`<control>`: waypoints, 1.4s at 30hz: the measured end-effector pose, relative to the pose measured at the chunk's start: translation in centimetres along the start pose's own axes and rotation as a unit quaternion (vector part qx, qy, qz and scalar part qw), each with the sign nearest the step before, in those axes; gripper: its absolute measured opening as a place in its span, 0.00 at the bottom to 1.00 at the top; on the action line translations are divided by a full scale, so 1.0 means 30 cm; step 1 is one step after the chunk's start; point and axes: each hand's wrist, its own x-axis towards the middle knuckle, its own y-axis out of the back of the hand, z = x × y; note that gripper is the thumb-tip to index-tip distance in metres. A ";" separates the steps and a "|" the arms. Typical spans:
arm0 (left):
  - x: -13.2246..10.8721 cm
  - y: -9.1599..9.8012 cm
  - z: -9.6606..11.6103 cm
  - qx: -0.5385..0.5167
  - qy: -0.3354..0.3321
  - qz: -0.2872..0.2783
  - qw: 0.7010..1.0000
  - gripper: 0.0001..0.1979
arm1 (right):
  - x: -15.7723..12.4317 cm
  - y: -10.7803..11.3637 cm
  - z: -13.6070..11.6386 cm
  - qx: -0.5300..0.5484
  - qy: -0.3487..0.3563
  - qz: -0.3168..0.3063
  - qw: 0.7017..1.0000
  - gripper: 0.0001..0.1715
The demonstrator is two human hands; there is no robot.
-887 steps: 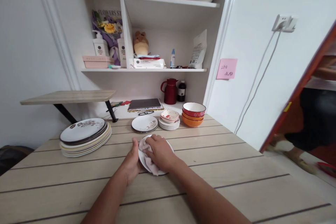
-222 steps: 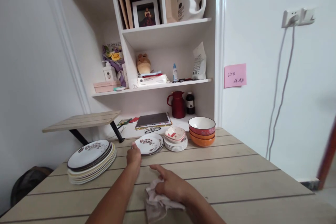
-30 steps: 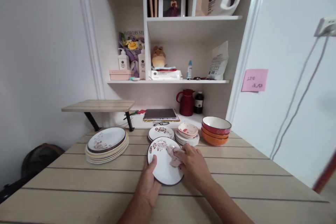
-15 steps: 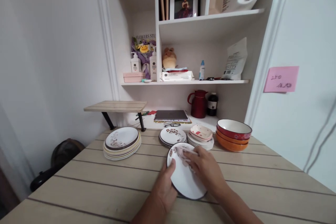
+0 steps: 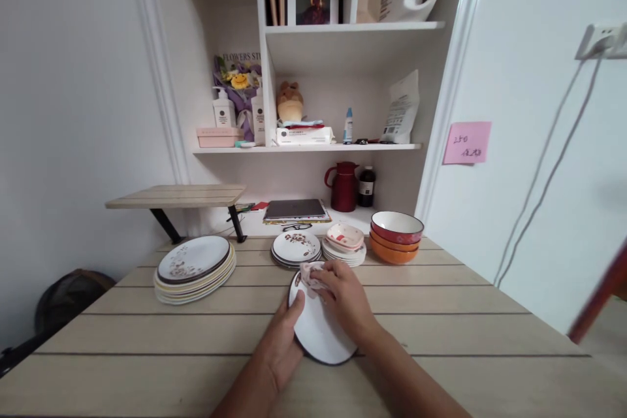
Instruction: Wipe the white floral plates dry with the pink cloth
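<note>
A white plate [image 5: 323,333] with a dark rim and brown flower print is tilted up over the near middle of the table. My left hand [image 5: 284,333] grips its left edge, thumb on the face and fingers behind. In my right hand [image 5: 345,297] a crumpled pale pinkish cloth [image 5: 309,274] is pressed against the upper part of the plate, covering some of the print. Just beyond stands a short stack of matching small plates [image 5: 296,245]. Beside it, pink patterned dishes [image 5: 345,235] rest on a stack of white saucers [image 5: 344,256].
At left is a stack of larger plates [image 5: 196,261], near a small raised wooden shelf [image 5: 176,196]. Red and orange bowls [image 5: 396,238] are stacked at right. Behind lie a laptop [image 5: 294,209] and glasses [image 5: 296,226], with a red jug [image 5: 344,186] and dark bottle [image 5: 366,186].
The camera view has turned to the right, so everything sits further left. The cloth has moved slightly toward the plate's upper left edge; my left hand keeps its hold.
</note>
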 end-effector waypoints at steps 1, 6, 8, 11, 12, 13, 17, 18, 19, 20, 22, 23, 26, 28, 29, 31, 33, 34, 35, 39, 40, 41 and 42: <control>-0.001 -0.001 0.000 0.005 0.002 0.000 1.000 0.30 | -0.002 -0.003 -0.007 0.007 0.014 -0.002 1.000 0.19; -0.004 0.000 -0.002 0.009 0.014 0.005 1.000 0.30 | -0.008 0.004 -0.044 0.075 0.064 -0.052 0.994 0.18; -0.002 0.004 -0.001 -0.004 0.026 0.000 1.000 0.30 | -0.012 0.017 -0.056 0.102 0.072 -0.090 0.988 0.17; 0.000 0.010 0.011 -0.024 0.046 0.002 0.999 0.32 | -0.026 0.035 -0.067 0.122 0.083 -0.156 0.977 0.17; 0.000 0.012 0.018 -0.028 0.045 0.010 0.999 0.32 | -0.033 0.041 -0.069 0.129 0.084 -0.182 0.971 0.17; 0.000 0.014 0.027 -0.032 0.040 0.021 0.998 0.32 | -0.040 0.046 -0.069 0.140 0.084 -0.210 0.964 0.18; 0.007 0.028 0.058 -0.040 0.022 0.036 0.998 0.33 | -0.059 0.074 -0.049 0.151 0.065 -0.292 0.942 0.21; 0.010 0.033 0.062 -0.043 0.017 0.034 0.998 0.34 | -0.060 0.083 -0.041 0.138 0.058 -0.298 0.943 0.21; 0.013 0.037 0.065 -0.047 0.013 0.033 0.998 0.34 | -0.060 0.093 -0.032 0.121 0.048 -0.300 0.945 0.21; 0.016 0.042 0.067 -0.050 0.009 0.034 0.998 0.34 | -0.059 0.102 -0.024 0.102 0.036 -0.297 0.949 0.20; 0.020 0.047 0.067 -0.052 0.002 0.040 0.998 0.34 | -0.055 0.116 -0.008 0.062 0.006 -0.279 0.958 0.19; 0.021 0.049 0.067 -0.051 -0.001 0.045 0.998 0.35 | -0.052 0.120 -0.001 0.039 -0.013 -0.264 0.964 0.18; 0.016 0.045 0.063 -0.037 -0.005 0.055 0.998 0.35 | -0.044 0.118 0.016 -0.031 -0.072 -0.199 0.977 0.17; 0.010 0.037 0.059 -0.023 0.003 0.055 0.998 0.35 | -0.038 0.107 0.028 -0.068 -0.110 -0.152 0.980 0.17; 0.007 0.033 0.056 -0.017 0.008 0.053 0.998 0.34 | -0.033 0.099 0.034 -0.080 -0.125 -0.131 0.980 0.17; 0.003 0.023 0.051 -0.010 0.015 0.045 0.999 0.32 | -0.023 0.080 0.041 -0.094 -0.145 -0.095 0.980 0.16; 0.001 0.015 0.047 -0.009 0.016 0.033 0.999 0.31 | -0.011 0.062 0.038 -0.096 -0.144 -0.065 0.983 0.16; 0.000 0.012 0.045 -0.008 0.016 0.030 0.999 0.31 | -0.004 0.053 0.032 -0.093 -0.139 -0.051 0.985 0.15; 0.000 0.010 0.043 -0.007 0.016 0.028 0.999 0.31 | 0.003 0.046 0.023 -0.089 -0.132 -0.040 0.986 0.15; 0.000 0.005 0.034 0.004 0.027 0.020 0.999 0.32 | 0.020 0.025 -0.036 -0.053 -0.089 -0.026 0.994 0.16; 0.000 0.006 0.032 0.005 0.027 0.015 1.000 0.31 | 0.021 0.022 -0.052 -0.041 -0.072 -0.030 0.996 0.17; 0.000 0.006 0.030 0.004 0.028 0.009 1.000 0.31 | 0.021 0.020 -0.067 -0.028 -0.054 -0.039 0.997 0.17; -0.001 0.007 0.028 0.003 0.028 0.004 1.000 0.31 | 0.019 0.019 -0.079 -0.014 -0.034 -0.052 0.998 0.18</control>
